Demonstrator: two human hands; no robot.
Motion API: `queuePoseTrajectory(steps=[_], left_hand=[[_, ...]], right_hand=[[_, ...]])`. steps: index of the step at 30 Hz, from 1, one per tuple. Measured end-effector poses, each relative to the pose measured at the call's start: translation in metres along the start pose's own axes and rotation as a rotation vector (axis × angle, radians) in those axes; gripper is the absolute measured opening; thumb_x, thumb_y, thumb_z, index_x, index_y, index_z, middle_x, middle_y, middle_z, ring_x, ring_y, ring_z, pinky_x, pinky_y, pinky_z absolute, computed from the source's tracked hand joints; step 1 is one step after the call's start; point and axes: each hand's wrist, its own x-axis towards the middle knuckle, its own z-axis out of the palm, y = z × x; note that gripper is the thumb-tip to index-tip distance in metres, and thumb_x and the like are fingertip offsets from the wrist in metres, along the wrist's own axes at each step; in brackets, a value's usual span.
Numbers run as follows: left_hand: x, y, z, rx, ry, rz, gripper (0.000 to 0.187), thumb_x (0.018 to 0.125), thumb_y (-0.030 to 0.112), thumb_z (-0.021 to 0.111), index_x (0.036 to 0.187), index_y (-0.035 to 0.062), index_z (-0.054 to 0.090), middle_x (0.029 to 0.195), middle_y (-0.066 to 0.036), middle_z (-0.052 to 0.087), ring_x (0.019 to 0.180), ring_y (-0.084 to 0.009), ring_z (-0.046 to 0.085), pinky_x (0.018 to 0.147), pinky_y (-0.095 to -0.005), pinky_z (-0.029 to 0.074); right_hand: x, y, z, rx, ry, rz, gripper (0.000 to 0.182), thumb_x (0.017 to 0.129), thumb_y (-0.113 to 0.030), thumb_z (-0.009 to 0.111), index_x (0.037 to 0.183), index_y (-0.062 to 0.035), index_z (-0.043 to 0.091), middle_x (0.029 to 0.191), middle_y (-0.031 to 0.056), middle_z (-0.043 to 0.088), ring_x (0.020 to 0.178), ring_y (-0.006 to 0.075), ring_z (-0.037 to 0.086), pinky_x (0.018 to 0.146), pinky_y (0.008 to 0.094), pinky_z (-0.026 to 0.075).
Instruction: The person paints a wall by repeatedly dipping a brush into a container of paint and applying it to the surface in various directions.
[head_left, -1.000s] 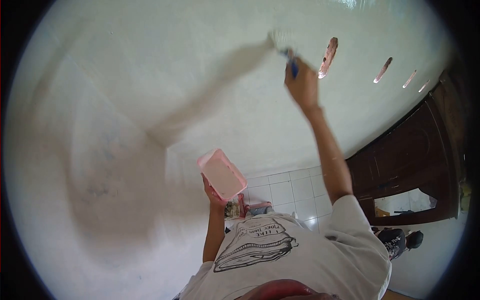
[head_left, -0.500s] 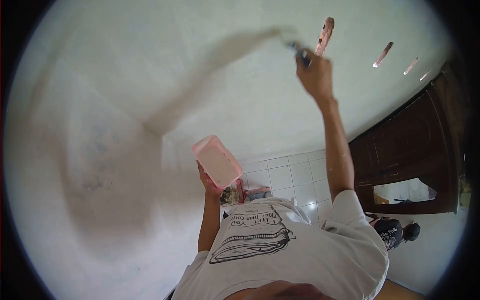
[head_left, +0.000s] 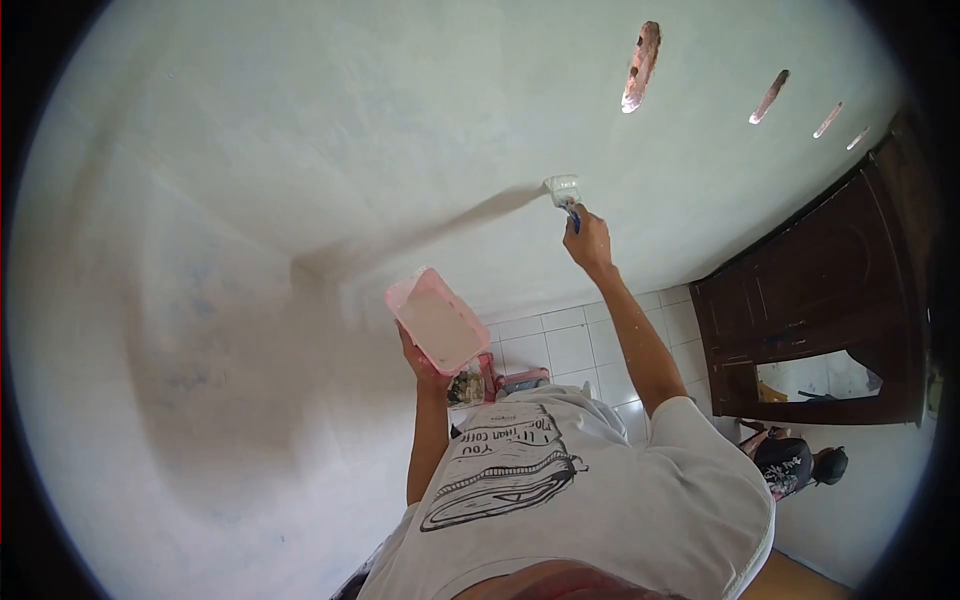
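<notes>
My right hand (head_left: 589, 241) is closed around the blue handle of a paintbrush (head_left: 564, 188), whose wide pale head meets the light green-white wall (head_left: 400, 120). In my left hand (head_left: 424, 360) is a pink plastic tub (head_left: 462, 312), tilted toward me and gripped by its side and underside. Whitish paint (head_left: 440, 328) fills much of the tub. Some of the left fingers are hidden beneath it.
Several slots (head_left: 642, 66) pierce the wall at upper right. A dark wooden wardrobe (head_left: 800, 310) with a mirror stands right, and another person (head_left: 790, 465) is near it. Below lie white floor tiles (head_left: 565, 350) and a pink-framed object (head_left: 522, 380).
My right hand has brought the paintbrush down the wall and slightly left, away from the largest slot. The tub in my left hand has hardly moved.
</notes>
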Motion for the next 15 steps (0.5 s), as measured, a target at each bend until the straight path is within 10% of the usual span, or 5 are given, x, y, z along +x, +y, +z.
queuePoseTrajectory(steps=[4,10,12,14,15], left_hand=[[-0.003,0.002,0.016,0.029,0.016,0.023,0.063,0.102,0.060,0.037,0.145,0.0148,0.044,0.130,-0.008,0.061,0.114,-0.0263,0.064,0.094,-0.0450,0.056],[0.006,-0.012,0.002,0.087,-0.032,0.025,0.063,0.103,0.060,0.036,0.144,0.0139,0.045,0.129,-0.007,0.061,0.115,-0.0251,0.063,0.095,-0.0443,0.056],[0.005,-0.016,0.007,0.087,-0.036,0.002,0.062,0.103,0.060,0.036,0.144,0.0150,0.045,0.131,-0.007,0.060,0.116,-0.0254,0.063,0.095,-0.0452,0.056],[0.006,-0.019,0.014,0.034,-0.028,-0.030,0.062,0.103,0.060,0.036,0.144,0.0146,0.045,0.130,-0.006,0.061,0.116,-0.0247,0.063,0.095,-0.0445,0.056],[0.005,-0.023,0.017,0.034,-0.028,-0.028,0.062,0.103,0.060,0.036,0.144,0.0146,0.045,0.130,-0.006,0.061,0.116,-0.0247,0.063,0.095,-0.0445,0.056]], right_hand=[[0.053,-0.032,-0.069,-0.131,-0.260,-0.013,0.027,0.078,-0.006,0.060,0.102,-0.0023,0.073,0.081,0.0281,0.067,0.080,0.0477,0.066,0.075,0.0527,0.055],[0.139,-0.154,-0.213,-0.037,0.194,-0.293,0.020,0.089,-0.010,0.068,0.108,-0.0042,0.074,0.066,0.0139,0.063,0.051,0.0216,0.054,0.054,0.0326,0.047],[0.137,-0.185,-0.220,0.073,0.357,-0.323,0.022,0.089,-0.010,0.069,0.110,-0.0032,0.073,0.067,0.0125,0.064,0.053,0.0201,0.056,0.056,0.0317,0.048],[0.133,-0.179,-0.200,0.128,0.466,-0.394,0.020,0.089,-0.008,0.065,0.105,0.0002,0.071,0.067,0.0205,0.062,0.055,0.0359,0.058,0.056,0.0399,0.048],[0.130,-0.154,-0.178,0.004,0.330,-0.288,0.019,0.090,-0.008,0.067,0.106,0.0000,0.071,0.071,0.0207,0.062,0.056,0.0292,0.060,0.057,0.0355,0.049]])
